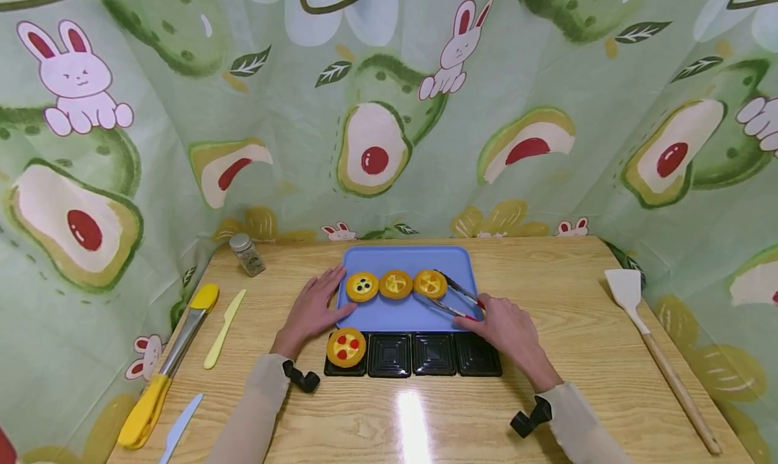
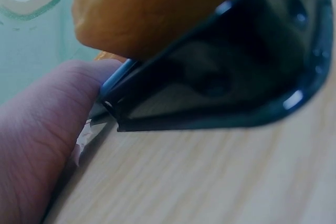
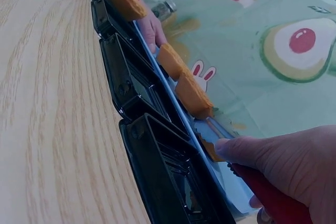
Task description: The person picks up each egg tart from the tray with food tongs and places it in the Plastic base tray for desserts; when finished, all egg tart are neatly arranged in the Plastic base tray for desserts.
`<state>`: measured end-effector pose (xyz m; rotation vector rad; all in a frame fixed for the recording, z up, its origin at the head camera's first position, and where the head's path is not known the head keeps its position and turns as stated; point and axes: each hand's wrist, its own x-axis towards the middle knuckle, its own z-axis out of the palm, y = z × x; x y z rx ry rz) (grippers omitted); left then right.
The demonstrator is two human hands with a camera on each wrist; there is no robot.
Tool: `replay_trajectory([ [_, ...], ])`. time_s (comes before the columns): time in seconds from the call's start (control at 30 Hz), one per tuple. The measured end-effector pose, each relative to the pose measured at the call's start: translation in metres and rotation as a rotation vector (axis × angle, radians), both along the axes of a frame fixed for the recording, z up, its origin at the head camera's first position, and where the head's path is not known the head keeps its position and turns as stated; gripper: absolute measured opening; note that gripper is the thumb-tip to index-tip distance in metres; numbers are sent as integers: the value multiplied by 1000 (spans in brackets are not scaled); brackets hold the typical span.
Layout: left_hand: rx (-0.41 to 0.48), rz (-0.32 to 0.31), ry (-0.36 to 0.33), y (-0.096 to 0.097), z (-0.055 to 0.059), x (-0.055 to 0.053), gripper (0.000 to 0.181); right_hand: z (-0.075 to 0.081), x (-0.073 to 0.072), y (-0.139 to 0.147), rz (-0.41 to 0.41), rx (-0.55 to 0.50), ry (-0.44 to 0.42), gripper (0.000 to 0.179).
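Metal tongs in right grip

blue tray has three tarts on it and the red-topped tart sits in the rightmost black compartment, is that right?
Not quite: the red-topped tart sits in the leftmost black compartment, as the head view shows. The blue tray does have three tarts on it.

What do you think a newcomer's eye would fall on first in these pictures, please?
Probably the green backdrop printed with avocados and rabbits, which fills the upper part of the head view. Next may come the blue tray on the table, bearing three tarts in a row, with a red-topped tart in the leftmost black container in front. The right hand holds tongs, their tips on either side of the blue tray's rightmost tart.
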<state>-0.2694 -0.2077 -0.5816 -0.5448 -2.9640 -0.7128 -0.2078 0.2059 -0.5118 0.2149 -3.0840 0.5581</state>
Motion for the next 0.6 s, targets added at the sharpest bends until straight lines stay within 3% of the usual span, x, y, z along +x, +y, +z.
replay_trajectory([
  [0.6, 2, -7, 13, 1, 0, 0, 97, 3, 0, 3, 22, 1, 12, 62],
])
